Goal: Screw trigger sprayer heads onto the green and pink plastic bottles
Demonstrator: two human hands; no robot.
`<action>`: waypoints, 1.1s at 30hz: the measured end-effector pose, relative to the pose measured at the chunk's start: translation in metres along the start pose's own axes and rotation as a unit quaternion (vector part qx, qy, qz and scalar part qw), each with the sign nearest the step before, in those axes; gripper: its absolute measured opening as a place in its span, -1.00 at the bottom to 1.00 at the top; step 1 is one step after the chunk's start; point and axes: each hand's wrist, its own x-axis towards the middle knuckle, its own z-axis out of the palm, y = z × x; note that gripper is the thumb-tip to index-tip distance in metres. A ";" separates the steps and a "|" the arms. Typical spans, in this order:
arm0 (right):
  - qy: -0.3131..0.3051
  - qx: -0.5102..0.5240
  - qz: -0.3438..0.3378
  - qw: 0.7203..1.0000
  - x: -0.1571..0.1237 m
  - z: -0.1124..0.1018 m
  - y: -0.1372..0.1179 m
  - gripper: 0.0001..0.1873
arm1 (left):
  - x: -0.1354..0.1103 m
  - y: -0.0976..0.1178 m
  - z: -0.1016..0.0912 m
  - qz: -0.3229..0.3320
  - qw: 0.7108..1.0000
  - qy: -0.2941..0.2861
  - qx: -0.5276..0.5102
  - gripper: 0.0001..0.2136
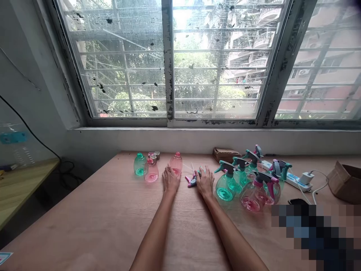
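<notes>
Near the middle of the table, my left hand (pixel 170 180) is closed around the lower left side of an upright pink bottle (pixel 176 161) with no spray head. To its right, my right hand (pixel 205 181) has its fingers bent over a small pile of loose trigger spray heads (pixel 192 181), pink and dark, with thin white tubes. A teal bit shows between its thumb and fingers; the hand partly hides the pile. Left of my left hand stand a green bottle (pixel 140 165) and another pink bottle (pixel 151 172), both without spray heads.
Several spray bottles (pixel 225 187) with heads stand right of my right hand. Beyond are a power strip (pixel 296 181) with a charger (pixel 306 178), an open cardboard box (pixel 345 182) and a brown carton (pixel 225 154). Small boxes (pixel 153 155) sit behind the left bottles. A blurred patch covers the lower right.
</notes>
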 end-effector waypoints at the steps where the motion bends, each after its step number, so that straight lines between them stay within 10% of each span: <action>1: -0.014 0.005 -0.027 1.000 -0.002 -0.001 -0.002 -0.50 | 0.001 -0.001 -0.001 -0.003 1.000 -0.003 -0.015 -0.62; 8: -0.091 0.041 -0.142 0.985 -0.023 -0.003 -0.015 -0.43 | 0.012 -0.013 -0.009 -0.046 0.986 -0.025 -0.158 -0.62; 22: -0.110 0.244 -0.063 0.961 -0.014 -0.001 -0.006 -0.71 | 0.023 -0.033 -0.026 -0.159 0.845 -0.160 -0.484 -0.70; 27: -0.054 0.407 0.032 0.911 -0.007 -0.003 0.000 -0.51 | 0.029 -0.031 -0.029 -0.191 0.813 -0.161 -0.526 -0.69; 33: 0.020 0.579 0.208 0.788 0.002 0.004 0.016 -0.39 | 0.022 -0.031 -0.025 -0.210 0.816 -0.119 -0.525 -0.69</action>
